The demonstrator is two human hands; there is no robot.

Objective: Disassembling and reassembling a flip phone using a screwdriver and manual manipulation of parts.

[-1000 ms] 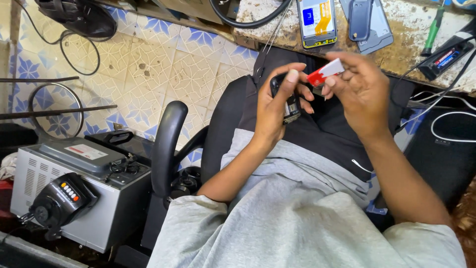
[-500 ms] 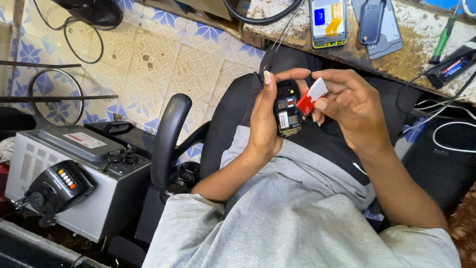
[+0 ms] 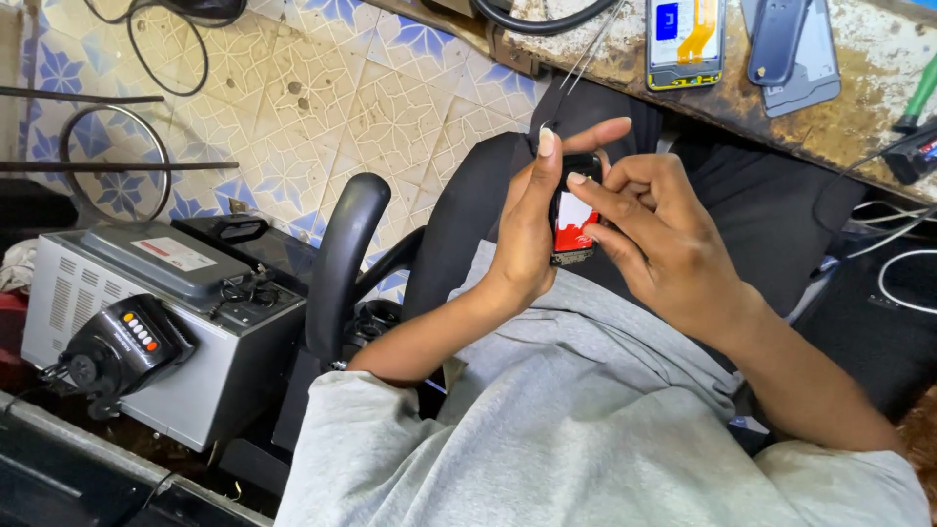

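My left hand [image 3: 527, 220] grips a small black phone [image 3: 569, 256] upright over my lap, back side toward me. A red-and-white battery [image 3: 572, 222] lies in the phone's open back. My right hand [image 3: 656, 234] rests against it, with the index finger and thumb pressing on the battery. Both hands are close together below the workbench edge.
A worn workbench [image 3: 859, 127] at the top holds a phone with an exposed back [image 3: 684, 39], a grey phone cover [image 3: 789, 44] and a green-handled tool [image 3: 917, 96]. A grey metal machine [image 3: 146, 312] stands at my left on the tiled floor [image 3: 293, 107]. A black chair armrest [image 3: 342, 263] curves beside my left arm.
The red-and-white battery went from being held between my right fingers beside the phone to lying in the phone's back. My hands drew closer together.
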